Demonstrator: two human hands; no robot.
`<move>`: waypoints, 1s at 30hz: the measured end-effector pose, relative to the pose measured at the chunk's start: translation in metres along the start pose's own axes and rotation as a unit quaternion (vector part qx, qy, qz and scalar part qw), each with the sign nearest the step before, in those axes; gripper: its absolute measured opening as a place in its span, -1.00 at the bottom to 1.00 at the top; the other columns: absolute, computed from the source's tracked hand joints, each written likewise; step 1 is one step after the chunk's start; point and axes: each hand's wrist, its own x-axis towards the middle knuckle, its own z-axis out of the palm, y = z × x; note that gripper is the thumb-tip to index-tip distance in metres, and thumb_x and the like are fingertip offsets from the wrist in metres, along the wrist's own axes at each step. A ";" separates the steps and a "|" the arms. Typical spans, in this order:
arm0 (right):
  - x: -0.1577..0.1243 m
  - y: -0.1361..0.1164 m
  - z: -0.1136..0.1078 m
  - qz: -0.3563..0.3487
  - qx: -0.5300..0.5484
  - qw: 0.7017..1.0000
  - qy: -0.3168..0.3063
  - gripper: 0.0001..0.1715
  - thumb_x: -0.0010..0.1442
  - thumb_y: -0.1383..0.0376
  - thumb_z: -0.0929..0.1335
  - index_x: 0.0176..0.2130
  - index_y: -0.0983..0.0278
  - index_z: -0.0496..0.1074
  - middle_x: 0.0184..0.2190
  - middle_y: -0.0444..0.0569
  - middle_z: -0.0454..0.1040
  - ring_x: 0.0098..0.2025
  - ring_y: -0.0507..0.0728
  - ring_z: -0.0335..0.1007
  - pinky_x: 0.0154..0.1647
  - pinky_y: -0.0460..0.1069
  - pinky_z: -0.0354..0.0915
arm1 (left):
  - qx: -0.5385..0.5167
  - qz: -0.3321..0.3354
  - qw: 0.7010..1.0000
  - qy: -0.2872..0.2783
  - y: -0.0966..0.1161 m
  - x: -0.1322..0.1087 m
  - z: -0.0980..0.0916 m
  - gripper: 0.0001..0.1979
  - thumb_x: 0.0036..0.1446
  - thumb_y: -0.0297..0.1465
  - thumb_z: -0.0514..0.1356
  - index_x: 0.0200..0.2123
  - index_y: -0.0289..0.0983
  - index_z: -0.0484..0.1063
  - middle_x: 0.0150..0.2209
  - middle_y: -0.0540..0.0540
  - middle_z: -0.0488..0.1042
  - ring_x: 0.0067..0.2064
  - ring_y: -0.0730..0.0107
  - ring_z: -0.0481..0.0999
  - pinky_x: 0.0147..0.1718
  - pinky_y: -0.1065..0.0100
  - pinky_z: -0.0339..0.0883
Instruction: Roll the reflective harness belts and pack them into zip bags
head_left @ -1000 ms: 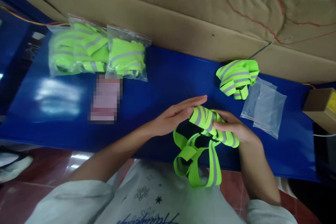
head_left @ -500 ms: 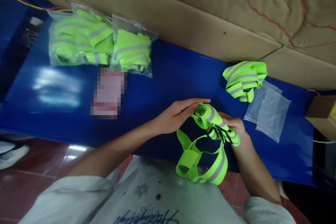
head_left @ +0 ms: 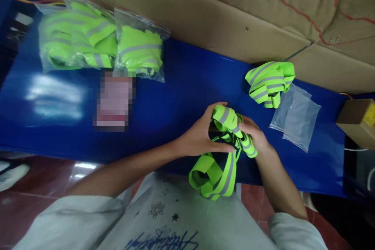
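A fluorescent yellow-green reflective strap [head_left: 225,119] with grey stripes is bunched above the table's front edge. My right hand [head_left: 256,134] grips the folded bundle from the right, thumb on top. From the left, my left hand [head_left: 199,134] curves round the bundle in a wide C, fingers behind its far end and thumb along its near side. Between palm and strap there is a gap. Black parts show in the middle of the bundle. A loose loop of the strap hangs below my hands, in front of my shirt.
Clear bags with folded straps [head_left: 140,52] lie at the back left, near a blurred-out pink rectangle [head_left: 114,101]. Another bundled strap [head_left: 271,82] sits at the back right beside flat clear zip bags [head_left: 300,119]. A cardboard box [head_left: 356,121] stands at the right. Brown cardboard [head_left: 205,19] borders the blue table [head_left: 164,121].
My left hand has gone from pinching the strap's end to a wide curve round the bundle, its thumb now lower. The bundle has shifted slightly left and the hanging loop has drawn in.
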 end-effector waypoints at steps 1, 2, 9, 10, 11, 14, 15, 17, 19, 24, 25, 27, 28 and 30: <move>0.001 0.002 0.000 -0.010 -0.019 1.000 0.005 -0.40 0.09 -0.16 0.45 -0.10 0.23 0.52 -0.26 -0.02 0.57 -0.17 0.25 0.54 -0.11 0.09 0.44 | -0.001 -0.003 1.000 0.003 -0.003 0.001 0.001 0.08 -0.06 -0.27 0.53 0.40 -0.19 0.00 0.22 -0.27 0.39 0.23 0.03 0.46 0.26 0.05 0.38; 0.002 0.004 0.001 -0.019 -0.046 0.999 0.012 -0.41 0.12 -0.18 0.43 -0.11 0.22 0.50 -0.25 -0.03 0.56 -0.17 0.22 0.52 -0.13 0.06 0.42 | -0.004 -0.007 1.000 0.002 -0.007 0.002 0.002 0.06 -0.05 -0.29 0.52 0.40 -0.19 -0.01 0.20 -0.27 0.41 0.21 0.04 0.48 0.25 0.04 0.39; 0.001 0.002 0.002 -0.104 -0.262 0.957 0.069 -0.17 0.19 -0.14 0.47 0.28 0.13 0.26 0.00 0.01 0.45 0.00 0.21 0.44 0.01 0.07 0.40 | 0.066 0.014 0.997 -0.022 -0.013 0.003 0.000 -0.24 0.08 -0.45 0.31 0.34 -0.18 0.18 0.21 -0.23 0.42 0.24 0.05 0.46 0.29 -0.02 0.32; 0.001 0.001 0.003 -0.124 -0.279 0.951 0.048 -0.20 0.22 -0.12 0.46 0.30 0.12 0.28 0.05 0.03 0.44 0.06 0.22 0.43 0.09 0.10 0.38 | 0.079 0.024 0.996 -0.025 -0.013 0.003 0.000 -0.19 0.10 -0.45 0.30 0.39 -0.17 0.10 0.25 -0.23 0.40 0.26 0.04 0.44 0.31 -0.02 0.29; 0.001 0.000 0.003 -0.143 -0.292 0.945 0.031 -0.26 0.24 -0.10 0.45 0.27 0.12 0.33 0.08 0.04 0.43 0.10 0.23 0.41 0.15 0.11 0.35 | 0.088 0.031 0.995 -0.025 -0.013 0.003 0.000 -0.12 0.12 -0.45 0.29 0.44 -0.15 -0.01 0.27 -0.24 0.37 0.28 0.05 0.42 0.33 -0.02 0.27; 0.001 -0.001 0.004 -0.196 -0.308 0.930 0.040 -0.43 0.23 -0.06 0.48 0.12 0.13 0.46 0.04 0.02 0.45 0.08 0.22 0.43 0.14 0.11 0.36 | 0.058 0.026 0.998 -0.022 -0.015 0.003 -0.001 0.02 0.20 -0.39 0.28 0.51 -0.13 -0.35 0.24 -0.26 0.39 0.23 0.07 0.46 0.30 -0.04 0.28; 0.001 -0.001 0.005 -0.212 -0.311 0.925 0.055 -0.45 0.22 -0.04 0.50 0.08 0.14 0.48 0.02 0.01 0.46 0.06 0.21 0.44 0.11 0.10 0.38 | 0.027 0.020 0.999 -0.021 -0.016 0.003 -0.001 0.07 0.21 -0.35 0.30 0.51 -0.15 -0.41 0.21 -0.26 0.41 0.20 0.08 0.49 0.28 -0.04 0.30; 0.001 -0.002 0.007 -0.243 -0.322 0.911 0.082 -0.47 0.17 -0.01 0.54 0.03 0.17 0.49 -0.01 0.01 0.46 0.04 0.21 0.45 0.07 0.09 0.39 | -0.036 0.009 0.999 -0.020 -0.020 0.004 -0.001 0.14 0.19 -0.29 0.35 0.51 -0.19 -0.45 0.15 -0.26 0.43 0.14 0.10 0.51 0.25 -0.01 0.32; -0.001 -0.003 0.008 -0.254 -0.330 0.904 0.096 -0.48 0.15 0.00 0.56 -0.01 0.19 0.48 0.02 0.02 0.48 0.05 0.22 0.46 0.06 0.08 0.39 | -0.079 0.001 0.997 -0.023 -0.022 0.006 -0.001 0.17 0.15 -0.28 0.39 0.52 -0.19 -0.42 0.14 -0.25 0.42 0.16 0.09 0.49 0.26 0.00 0.29; -0.004 -0.003 0.008 -0.167 -0.304 0.932 0.108 -0.48 0.11 -0.02 0.56 -0.05 0.17 0.49 -0.27 -0.12 0.57 -0.28 0.11 0.50 -0.32 -0.02 0.38 | -0.151 -0.061 0.986 -0.024 -0.018 0.007 0.001 0.23 0.02 -0.37 0.45 0.52 -0.09 -0.33 0.20 -0.22 0.39 0.21 0.04 0.45 0.24 0.00 0.30; -0.004 -0.003 0.008 -0.161 -0.287 0.936 0.122 -0.49 0.10 -0.03 0.57 -0.09 0.18 0.49 -0.33 -0.15 0.56 -0.34 0.09 0.48 -0.38 -0.04 0.36 | -0.167 -0.082 0.982 -0.015 -0.016 0.007 0.002 0.22 -0.01 -0.40 0.47 0.51 -0.09 -0.26 0.22 -0.22 0.37 0.21 0.04 0.45 0.23 0.02 0.31; -0.002 -0.002 0.006 -0.178 -0.252 0.936 0.171 -0.51 0.09 -0.04 0.57 -0.14 0.19 0.47 -0.37 -0.17 0.54 -0.38 0.07 0.45 -0.41 -0.04 0.36 | -0.209 -0.135 0.968 -0.010 -0.011 0.005 0.008 0.15 -0.07 -0.43 0.48 0.47 -0.11 -0.10 0.22 -0.22 0.40 0.19 0.06 0.47 0.17 0.07 0.36; -0.002 -0.002 0.005 -0.194 -0.241 0.929 0.201 -0.50 0.09 -0.04 0.56 -0.15 0.19 0.46 -0.36 -0.17 0.54 -0.37 0.08 0.45 -0.39 -0.04 0.38 | -0.230 -0.166 0.958 -0.024 -0.009 0.004 0.011 0.08 -0.09 -0.44 0.48 0.43 -0.15 0.02 0.17 -0.21 0.44 0.14 0.09 0.50 0.13 0.09 0.39; -0.002 -0.003 0.003 -0.231 -0.244 0.906 0.258 -0.50 0.11 -0.04 0.55 -0.13 0.19 0.45 -0.33 -0.15 0.53 -0.34 0.09 0.46 -0.34 -0.01 0.41 | -0.249 -0.232 0.937 -0.077 -0.007 0.002 0.019 -0.19 -0.09 -0.43 0.47 0.26 -0.25 0.29 0.01 -0.18 0.54 0.01 0.15 0.56 0.04 0.16 0.43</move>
